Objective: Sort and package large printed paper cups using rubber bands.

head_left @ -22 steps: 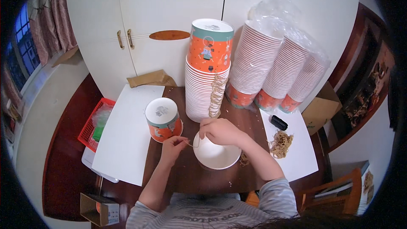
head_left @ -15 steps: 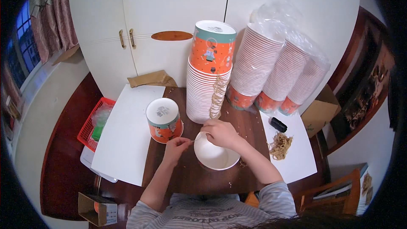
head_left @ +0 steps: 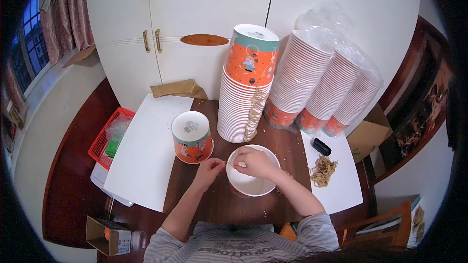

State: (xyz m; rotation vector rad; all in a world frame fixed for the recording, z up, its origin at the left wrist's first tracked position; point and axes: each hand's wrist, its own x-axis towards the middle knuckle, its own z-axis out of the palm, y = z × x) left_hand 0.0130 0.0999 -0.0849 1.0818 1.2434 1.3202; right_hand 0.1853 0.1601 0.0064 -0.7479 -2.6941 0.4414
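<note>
A white-lined paper bucket (head_left: 248, 187) stands in front of me on the brown tabletop, its mouth facing up. At its left rim my left hand (head_left: 209, 172) is closed in a pinch on a thin pale strand (head_left: 229, 163). My right hand (head_left: 255, 162) reaches over the bucket's mouth, its fingertips closed on the strand's other end. An upside-down orange and green paper bucket (head_left: 192, 137) sits left of it. Behind rises a tall stack of upside-down paper buckets (head_left: 239, 109), with tan looped strands (head_left: 256, 109) hanging down its right side.
Plastic-wrapped bucket stacks (head_left: 302, 68) stand at the back right. On the right white sheet (head_left: 336, 192) lie a tan strand pile (head_left: 323, 171) and a small black object (head_left: 321, 146). A red basket (head_left: 105, 139) is at the left, an open carton (head_left: 109, 236) below, and white cabinets (head_left: 195, 5) behind.
My right hand has come from the bucket's far rim toward me, over its mouth. The bucket sits more level, its mouth more fully in view. The whole view has shifted slightly.
</note>
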